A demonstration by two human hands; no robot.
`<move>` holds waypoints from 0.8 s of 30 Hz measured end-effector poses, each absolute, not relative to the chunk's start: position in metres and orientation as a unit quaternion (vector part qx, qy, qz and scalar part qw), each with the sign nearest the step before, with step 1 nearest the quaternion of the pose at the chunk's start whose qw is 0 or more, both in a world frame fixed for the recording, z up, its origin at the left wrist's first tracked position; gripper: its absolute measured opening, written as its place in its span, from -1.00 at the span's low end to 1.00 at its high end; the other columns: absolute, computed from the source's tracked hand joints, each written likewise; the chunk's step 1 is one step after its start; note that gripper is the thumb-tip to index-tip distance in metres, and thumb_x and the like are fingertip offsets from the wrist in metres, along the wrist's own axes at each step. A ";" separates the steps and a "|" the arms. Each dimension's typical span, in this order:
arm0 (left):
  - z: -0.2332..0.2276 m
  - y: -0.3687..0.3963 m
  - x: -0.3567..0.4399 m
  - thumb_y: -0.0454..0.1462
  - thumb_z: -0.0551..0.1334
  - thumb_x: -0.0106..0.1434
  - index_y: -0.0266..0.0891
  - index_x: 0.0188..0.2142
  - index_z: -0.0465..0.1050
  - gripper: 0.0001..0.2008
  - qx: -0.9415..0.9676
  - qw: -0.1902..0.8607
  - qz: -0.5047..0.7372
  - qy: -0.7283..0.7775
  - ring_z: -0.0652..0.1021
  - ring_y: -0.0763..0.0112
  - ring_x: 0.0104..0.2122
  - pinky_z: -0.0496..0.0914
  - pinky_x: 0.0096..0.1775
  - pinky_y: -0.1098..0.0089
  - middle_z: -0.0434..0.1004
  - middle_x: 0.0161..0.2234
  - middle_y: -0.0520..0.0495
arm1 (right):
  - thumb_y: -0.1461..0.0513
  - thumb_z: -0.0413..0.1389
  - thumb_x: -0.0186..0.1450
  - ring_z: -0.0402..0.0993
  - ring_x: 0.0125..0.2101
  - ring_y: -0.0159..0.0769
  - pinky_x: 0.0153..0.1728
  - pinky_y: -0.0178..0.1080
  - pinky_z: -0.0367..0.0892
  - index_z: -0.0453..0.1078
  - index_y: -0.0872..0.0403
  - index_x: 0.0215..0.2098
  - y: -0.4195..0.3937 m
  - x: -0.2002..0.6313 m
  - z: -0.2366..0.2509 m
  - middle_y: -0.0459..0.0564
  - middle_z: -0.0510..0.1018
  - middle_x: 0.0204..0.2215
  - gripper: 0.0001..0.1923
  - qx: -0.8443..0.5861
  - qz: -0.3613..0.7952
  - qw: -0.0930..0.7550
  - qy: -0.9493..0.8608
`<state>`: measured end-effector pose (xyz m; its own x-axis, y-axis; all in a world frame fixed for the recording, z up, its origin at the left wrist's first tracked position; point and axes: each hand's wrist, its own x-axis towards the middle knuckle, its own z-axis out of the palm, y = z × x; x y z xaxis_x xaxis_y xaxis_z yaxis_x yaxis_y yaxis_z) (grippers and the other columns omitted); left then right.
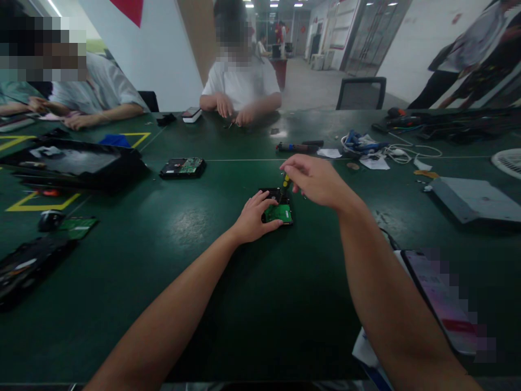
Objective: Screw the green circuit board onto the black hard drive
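On the green table lies a hard drive (284, 213) with its green circuit board facing up. My left hand (255, 217) rests over its left side, fingers spread and touching it, covering part of the board. A yellow and black screwdriver (286, 183) stands tilted over the drive's upper right part, its tip too small to make out. My right hand (311, 179) grips the handle's top between thumb and fingers. A few tiny bright bits, perhaps screws, lie just right of the drive.
Another hard drive (183, 167) lies to the left, near a black tray (77, 157). At right are a phone (442, 298), a grey metal box (476, 198) and tangled cables (366, 144). An electric screwdriver (297, 147) lies beyond my right hand. People sit across the table.
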<state>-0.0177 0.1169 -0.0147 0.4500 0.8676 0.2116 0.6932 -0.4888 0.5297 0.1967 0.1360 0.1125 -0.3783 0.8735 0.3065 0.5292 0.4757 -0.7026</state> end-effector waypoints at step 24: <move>-0.019 0.118 -0.018 0.03 0.35 0.28 -0.08 0.22 0.37 -0.42 0.835 0.173 0.244 0.462 0.06 -0.06 0.47 0.06 0.40 -0.13 0.11 0.46 -0.20 | -0.01 0.14 0.42 0.48 -0.42 -0.29 -0.41 -0.24 0.35 0.50 0.05 -0.17 0.140 0.197 0.109 -0.02 0.58 -0.40 -0.70 -0.441 0.309 0.352 -0.766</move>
<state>-0.0180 0.1185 -0.0187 0.4534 0.8563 0.2473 0.6874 -0.5126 0.5145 0.1965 0.1401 0.1087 -0.3628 0.8929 0.2666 0.4586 0.4201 -0.7831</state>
